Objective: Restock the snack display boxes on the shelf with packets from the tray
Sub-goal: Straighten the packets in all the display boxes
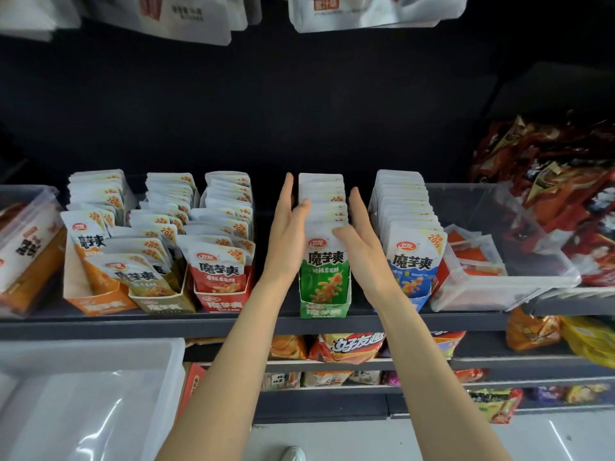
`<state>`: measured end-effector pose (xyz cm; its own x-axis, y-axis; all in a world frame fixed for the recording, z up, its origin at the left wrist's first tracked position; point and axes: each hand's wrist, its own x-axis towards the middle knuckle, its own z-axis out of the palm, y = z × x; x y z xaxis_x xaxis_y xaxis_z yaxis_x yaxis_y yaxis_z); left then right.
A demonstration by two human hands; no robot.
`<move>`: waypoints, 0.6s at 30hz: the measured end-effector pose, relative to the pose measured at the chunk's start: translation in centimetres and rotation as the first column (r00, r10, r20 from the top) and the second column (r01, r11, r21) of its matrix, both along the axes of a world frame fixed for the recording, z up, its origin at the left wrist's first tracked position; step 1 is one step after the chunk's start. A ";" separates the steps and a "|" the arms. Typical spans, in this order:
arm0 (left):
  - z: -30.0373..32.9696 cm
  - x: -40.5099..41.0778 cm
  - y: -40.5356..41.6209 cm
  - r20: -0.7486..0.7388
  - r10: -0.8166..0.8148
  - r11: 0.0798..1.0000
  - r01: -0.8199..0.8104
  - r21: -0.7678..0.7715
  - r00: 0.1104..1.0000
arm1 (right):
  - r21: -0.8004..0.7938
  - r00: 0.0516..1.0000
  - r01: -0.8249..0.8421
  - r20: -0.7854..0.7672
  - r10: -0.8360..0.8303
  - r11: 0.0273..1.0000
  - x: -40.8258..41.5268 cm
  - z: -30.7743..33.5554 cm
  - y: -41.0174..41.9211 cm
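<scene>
Retail shop, snack aisle. Dark tiered shelf (233, 322) w/ rows of branded display boxes (324, 309) full of identical packets (327, 261); more bagged snacks (352, 347) on lower shelves, hanging packs (186, 15) above.

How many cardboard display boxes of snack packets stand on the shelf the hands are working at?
5: orange box far left, olive box beside it, red box, green box between the hands, blue box right. Others may be hidden.

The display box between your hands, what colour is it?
Green display box, white lettering, clearest in the head view.
</scene>
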<state>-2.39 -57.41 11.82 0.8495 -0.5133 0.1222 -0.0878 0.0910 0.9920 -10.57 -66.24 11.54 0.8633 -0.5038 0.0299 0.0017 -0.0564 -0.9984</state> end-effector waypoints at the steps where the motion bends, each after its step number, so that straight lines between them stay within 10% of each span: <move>1: -0.3 -0.4 0.6 0.073 0.019 0.999 -0.021 0.030 0.997 | -0.043 1.000 0.002 -0.002 -0.002 0.999 -0.8 -0.5 0.2; 7: -3.5 -3.2 2.9 0.343 -0.078 0.889 -0.090 0.448 0.936 | -0.324 0.994 0.050 -0.073 -0.078 0.945 -3.0 -4.4 1.6; 18: -5.1 -3.8 2.7 0.400 -0.096 0.837 -0.143 0.528 0.912 | -0.573 0.941 0.245 -0.056 -0.335 0.782 -2.8 -5.4 1.9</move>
<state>-6.15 -54.67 6.74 0.8008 -0.5772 0.1602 -0.4754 -0.4497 0.7561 -13.35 -64.30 6.13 0.6957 -0.6676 0.2650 -0.2475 -0.5691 -0.7841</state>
